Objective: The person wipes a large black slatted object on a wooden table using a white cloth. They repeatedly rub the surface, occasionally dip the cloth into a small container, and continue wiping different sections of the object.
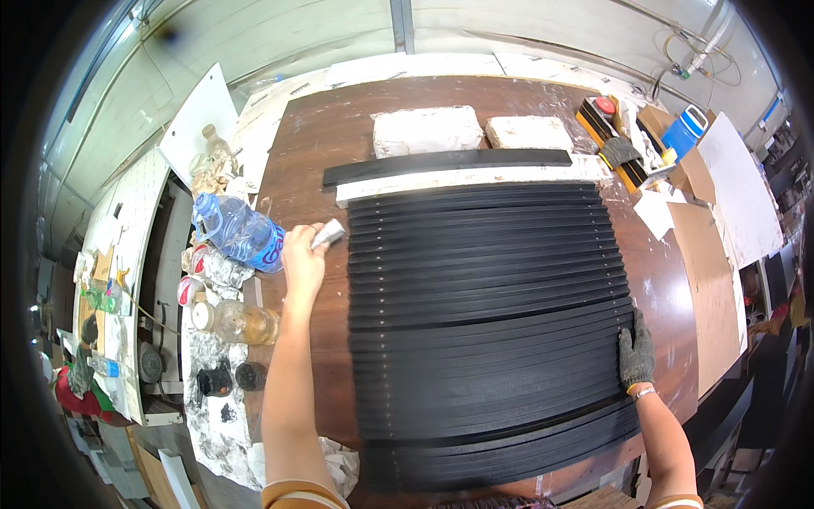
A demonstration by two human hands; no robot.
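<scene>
A panel of black slats [483, 305] lies before me, its slats side by side with a column of small light dots near each end. My bare left hand [303, 257] is just off the panel's left edge, gripping a small whitish folded pad [328, 234] whose material I cannot make out. On the panel's right edge rests my right hand [638, 353] in a dark grey knit glove, thumb apart from the fingers and nothing seen in it. A loose black slat [445, 165] lies beyond the panel, beside a white strip [458, 181].
Two white wrapped blocks [426, 130] sit at the back of the brown table [331, 121]. Left stand a large water bottle [245, 232], a jar of amber liquid [245, 322] and a black-stained cup [214, 380]. A toolbox [626, 165] and a blue jug [683, 132] are back right.
</scene>
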